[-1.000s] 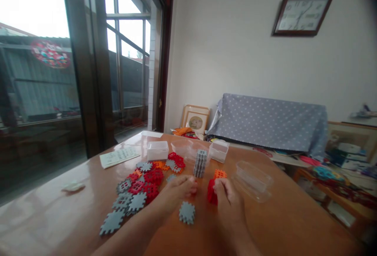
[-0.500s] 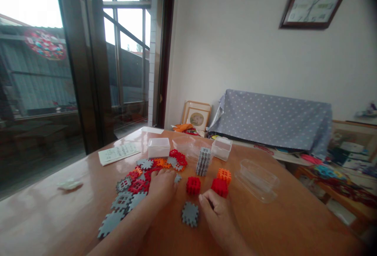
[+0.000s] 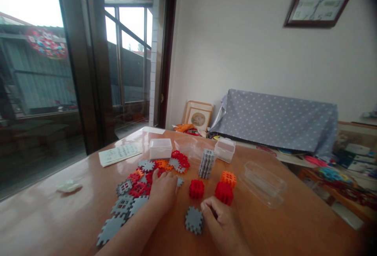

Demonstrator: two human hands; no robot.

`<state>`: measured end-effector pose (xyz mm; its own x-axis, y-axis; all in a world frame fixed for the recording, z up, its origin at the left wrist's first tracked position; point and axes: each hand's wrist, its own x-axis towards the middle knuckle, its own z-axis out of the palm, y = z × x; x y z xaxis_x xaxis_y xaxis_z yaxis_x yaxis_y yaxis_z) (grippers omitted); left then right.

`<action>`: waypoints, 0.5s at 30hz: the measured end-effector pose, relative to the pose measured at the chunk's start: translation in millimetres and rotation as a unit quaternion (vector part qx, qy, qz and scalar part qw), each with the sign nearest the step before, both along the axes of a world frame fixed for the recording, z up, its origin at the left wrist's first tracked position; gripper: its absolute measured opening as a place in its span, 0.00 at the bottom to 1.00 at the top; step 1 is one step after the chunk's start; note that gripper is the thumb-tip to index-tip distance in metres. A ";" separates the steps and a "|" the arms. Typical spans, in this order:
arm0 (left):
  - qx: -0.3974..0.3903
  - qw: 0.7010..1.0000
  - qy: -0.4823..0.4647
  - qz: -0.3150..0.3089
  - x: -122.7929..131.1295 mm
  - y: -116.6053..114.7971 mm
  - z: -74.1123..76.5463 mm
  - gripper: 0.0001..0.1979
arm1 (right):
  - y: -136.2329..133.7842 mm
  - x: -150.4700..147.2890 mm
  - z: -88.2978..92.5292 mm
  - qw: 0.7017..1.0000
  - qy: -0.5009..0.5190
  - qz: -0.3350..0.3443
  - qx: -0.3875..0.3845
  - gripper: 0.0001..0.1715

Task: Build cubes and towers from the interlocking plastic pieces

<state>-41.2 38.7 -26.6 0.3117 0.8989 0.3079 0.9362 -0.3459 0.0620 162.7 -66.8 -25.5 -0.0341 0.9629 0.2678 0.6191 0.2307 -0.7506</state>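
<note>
My left hand (image 3: 163,187) rests on the right side of a spread of red, grey and orange notched plastic pieces (image 3: 138,189); its fingers are bent over them, and what lies under the fingertips is hidden. My right hand (image 3: 216,214) is curled, thumb against the forefinger, just in front of a red block stack (image 3: 224,193); whether it holds anything is hidden. A single grey piece (image 3: 193,220) lies flat to its left. Beyond that is a smaller red stack (image 3: 196,189). A tall grey stack (image 3: 206,163) stands upright farther back, and an orange stack (image 3: 228,179) is behind the red one.
Two clear boxes (image 3: 160,149) (image 3: 225,149) stand near the table's back edge, with clear plastic lids (image 3: 262,183) at the right. A written paper (image 3: 120,154) and a crumpled wrapper (image 3: 68,186) lie at the left.
The view has shifted slightly, so the table items appear a little farther right. My left hand's fingers have moved slightly over the pieces; my right hand keeps nearly the same pose.
</note>
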 end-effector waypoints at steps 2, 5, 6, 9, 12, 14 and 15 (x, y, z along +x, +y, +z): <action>0.002 1.000 -0.005 -0.005 -1.3 -0.2 0.2 0.11 | 0.4 0.7 -2.4 1.000 -0.005 0.001 0.004 0.20; -0.008 1.000 -0.017 -0.007 -3.3 -1.4 0.5 0.09 | 0.3 1.5 -5.1 1.000 -0.008 0.003 0.009 0.19; -0.017 1.000 -0.020 -0.007 -3.6 -1.9 0.6 0.10 | 0.0 1.5 -5.2 1.000 -0.008 0.005 0.008 0.19; -0.042 0.999 -0.025 -0.010 -3.0 -3.0 1.3 0.09 | -0.9 0.3 -3.8 1.000 -0.006 0.014 0.001 0.20; -0.043 0.999 -0.023 -0.020 -1.0 -3.0 3.7 0.08 | -1.2 -1.1 -2.4 1.000 -0.006 0.016 -0.002 0.20; -0.043 0.999 -0.025 -0.018 -0.8 -2.2 6.3 0.11 | -0.7 -1.5 -2.3 1.000 -0.006 0.016 0.000 0.20; -0.041 0.999 -0.030 -0.013 -1.6 -1.6 7.6 0.12 | -0.3 -1.6 -2.2 1.000 -0.006 0.016 0.003 0.19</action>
<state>-42.8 37.1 -19.0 0.3185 0.9137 0.2524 0.9206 -0.3616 0.1472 161.1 -67.2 -27.7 -0.0674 0.9594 0.2737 0.6204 0.2551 -0.7416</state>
